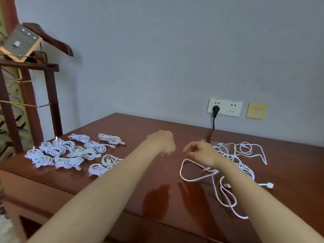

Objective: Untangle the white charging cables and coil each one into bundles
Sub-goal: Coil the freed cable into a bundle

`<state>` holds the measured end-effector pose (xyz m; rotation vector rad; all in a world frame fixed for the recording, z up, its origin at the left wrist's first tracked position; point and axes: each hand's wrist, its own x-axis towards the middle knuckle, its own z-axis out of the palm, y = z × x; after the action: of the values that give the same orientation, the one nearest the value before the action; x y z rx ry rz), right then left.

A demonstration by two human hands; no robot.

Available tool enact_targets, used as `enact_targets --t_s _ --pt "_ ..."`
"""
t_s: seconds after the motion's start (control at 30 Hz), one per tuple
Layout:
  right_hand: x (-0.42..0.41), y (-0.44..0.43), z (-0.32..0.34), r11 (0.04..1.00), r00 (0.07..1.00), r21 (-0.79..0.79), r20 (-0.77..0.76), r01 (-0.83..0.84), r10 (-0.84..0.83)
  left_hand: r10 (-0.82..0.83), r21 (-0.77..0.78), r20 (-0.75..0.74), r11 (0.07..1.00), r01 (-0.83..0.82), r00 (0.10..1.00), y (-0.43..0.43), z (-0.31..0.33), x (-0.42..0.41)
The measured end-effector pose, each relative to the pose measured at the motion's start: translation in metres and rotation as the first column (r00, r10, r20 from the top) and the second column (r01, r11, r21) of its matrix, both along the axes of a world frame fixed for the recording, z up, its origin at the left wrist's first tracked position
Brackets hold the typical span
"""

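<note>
Key relation: the tangled heap of thin white charging cables (240, 165) lies to the right of the right hand (201, 152) and partly under its wrist. The right hand is clearly the nearer one.
Long axis: the heap has no single direction. One wide loose loop (182, 171) comes out toward the left, just below the right wrist, and other strands run toward the near edge of the counter.
Right hand: it hovers above the counter with the fingers (188, 149) loosely bent and pointing left, away from the heap. I see no cable between them.
Left hand: the left hand (162, 142) is held beside the right one with its back up and the fingers curled under. It is blurred, so I cannot tell whether it holds something.
Finished work: a group of coiled white cable bundles (70, 153) lies at the left end of the counter, well apart from the heap.
Materials: the cables look smooth, soft and rubbery, with small stiff plugs at the ends. A flat white connector (269, 185) lies at the right side.
Surface: the reddish-brown wooden counter (157, 123) is polished and reflects the arms.
Judgement: the right hand probably must turn back toward the loop before it can take it.
Background: white wall sockets (225, 107) with a black plug (216, 108).
</note>
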<state>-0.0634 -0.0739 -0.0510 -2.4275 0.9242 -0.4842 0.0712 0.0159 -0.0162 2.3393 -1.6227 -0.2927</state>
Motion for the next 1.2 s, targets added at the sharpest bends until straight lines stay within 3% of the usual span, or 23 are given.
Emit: enact_targets --t_s 0.23,0.63,0.83,1.07,1.2 --pt "-0.07 -0.018 0.006 0.996 0.994 0.034 0.074 0.077 -0.08 -0.28 0.058 -0.257 0.951 0.304 0.925 -0.017 -0.003 -0.071" --pt "-0.133 -0.032 -0.001 0.975 0.981 0.136 0.056 0.178 -0.187 -0.441 0.0 -0.305 0.886 0.463 0.844 -0.048 -0.032 -0.142" --pt "-0.143 -0.038 -0.005 0.962 0.971 0.197 0.111 0.188 -0.212 -0.5 -0.024 -0.035 0.866 0.499 0.865 -0.061 -0.058 -0.166" --pt "-0.149 -0.049 -0.013 0.934 0.938 0.285 0.208 0.214 -0.278 -0.319 -0.096 0.289 0.929 0.358 0.903 -0.071 -0.073 -0.188" --pt "-0.15 -0.056 -0.022 0.926 0.92 0.309 0.25 0.219 -0.301 -0.262 -0.092 0.35 0.946 0.311 0.899 -0.087 -0.077 -0.18"
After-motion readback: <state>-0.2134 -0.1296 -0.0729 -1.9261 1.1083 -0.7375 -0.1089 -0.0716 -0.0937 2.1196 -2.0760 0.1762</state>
